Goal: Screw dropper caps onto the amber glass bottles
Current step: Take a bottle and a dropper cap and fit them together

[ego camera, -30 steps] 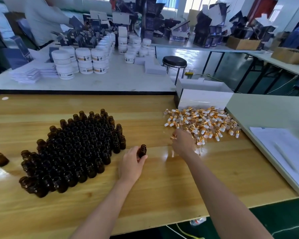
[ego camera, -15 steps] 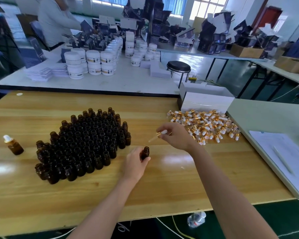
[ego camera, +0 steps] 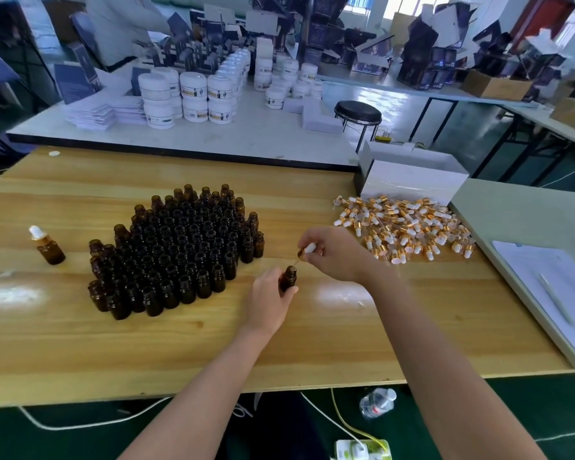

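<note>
We grip one open amber bottle [ego camera: 287, 279] upright over the wooden table [ego camera: 312, 346] with our left hand [ego camera: 266, 305], while our right hand [ego camera: 337, 255], just above and right, pinches a dropper cap [ego camera: 308, 250] slanting down-left, tip at the bottle's mouth.

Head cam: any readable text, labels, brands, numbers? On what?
Nothing can be read.
White jars: label print, too blurred.
Dark cartons: pale print, too small.
Paper sheet: no writing legible.
Green pack at bottom edge: blurred.
Water bottle on floor: label unreadable.
Amber bottles, dropper caps: no labels show.
</note>
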